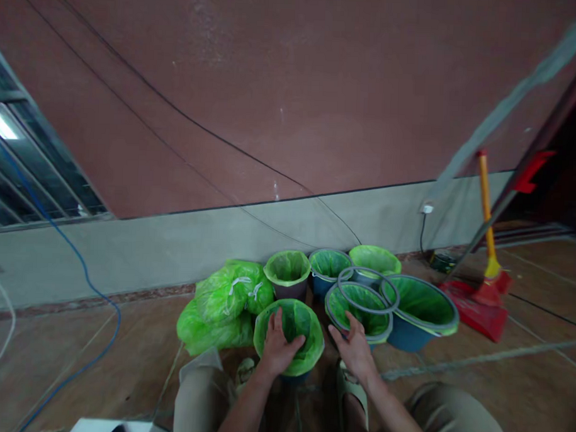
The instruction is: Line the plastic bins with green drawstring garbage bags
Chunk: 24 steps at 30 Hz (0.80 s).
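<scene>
A trash bin [315,333] lined with a light green bag stands between my feet, the bag folded over its rim. My left hand [279,349] is over the near side of this bin, thumb and fingers apart, holding nothing. To its right, my right hand [354,344] is at the front edge of a second lined bin [332,315], fingers spread; whether it touches the rim I cannot tell. A loose grey ring [344,300] lies tilted across the top of that second bin and reaches over a larger blue bin [413,337] beside it.
Several more lined bins, such as a brownish one [290,293], stand along the wall. Tied green bags [226,296] are heaped left of them. A red dustpan [483,311] and a yellow-handled broom [487,204] are at the right. A blue cable [90,278] crosses the floor at left.
</scene>
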Each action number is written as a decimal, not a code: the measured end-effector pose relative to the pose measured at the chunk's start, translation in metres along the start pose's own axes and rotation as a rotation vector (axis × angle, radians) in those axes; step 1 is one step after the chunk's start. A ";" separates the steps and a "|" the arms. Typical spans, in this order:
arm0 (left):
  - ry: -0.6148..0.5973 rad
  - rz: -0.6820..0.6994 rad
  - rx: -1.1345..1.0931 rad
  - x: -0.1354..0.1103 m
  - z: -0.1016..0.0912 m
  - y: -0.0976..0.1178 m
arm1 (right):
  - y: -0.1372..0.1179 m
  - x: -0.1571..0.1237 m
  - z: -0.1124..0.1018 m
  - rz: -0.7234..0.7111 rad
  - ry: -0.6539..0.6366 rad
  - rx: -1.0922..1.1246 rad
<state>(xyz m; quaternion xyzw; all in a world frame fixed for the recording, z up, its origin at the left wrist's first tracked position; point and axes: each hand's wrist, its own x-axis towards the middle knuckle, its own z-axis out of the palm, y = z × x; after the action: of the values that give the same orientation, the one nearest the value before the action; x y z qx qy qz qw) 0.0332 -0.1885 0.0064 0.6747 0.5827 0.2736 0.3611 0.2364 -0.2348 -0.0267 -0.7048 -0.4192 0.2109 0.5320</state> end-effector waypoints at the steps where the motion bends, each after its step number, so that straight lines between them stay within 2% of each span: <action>1: 0.020 0.009 -0.026 0.002 -0.009 0.006 | -0.009 0.004 -0.007 -0.004 -0.008 0.017; 3: 0.097 0.081 -0.095 0.007 -0.033 0.024 | -0.033 0.020 -0.027 -0.063 0.018 0.063; 6: 0.317 0.317 -0.184 0.022 -0.073 0.053 | -0.070 0.052 -0.059 -0.286 0.115 0.107; 8: 0.340 0.329 -0.197 0.035 -0.085 0.061 | -0.087 0.072 -0.071 -0.253 0.155 0.048; 10: 0.258 0.257 -0.157 0.047 -0.082 0.057 | -0.093 0.083 -0.070 -0.168 0.154 0.016; 13: 0.172 0.263 -0.106 0.057 -0.063 0.040 | -0.089 0.081 -0.052 -0.162 0.094 0.007; 16: 0.179 0.238 -0.106 0.060 -0.052 0.027 | -0.075 0.067 -0.031 -0.102 0.032 0.024; 19: 0.168 0.197 -0.091 0.059 -0.051 0.017 | -0.054 0.051 -0.013 -0.036 -0.030 0.043; 24: 0.103 0.024 -0.005 0.057 -0.050 -0.003 | -0.027 0.032 0.006 0.026 -0.137 -0.041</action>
<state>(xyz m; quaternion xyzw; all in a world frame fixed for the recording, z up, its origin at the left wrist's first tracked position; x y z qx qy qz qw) 0.0018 -0.1241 0.0305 0.6658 0.5915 0.3139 0.3290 0.2400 -0.2031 0.0005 -0.7049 -0.4494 0.2570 0.4849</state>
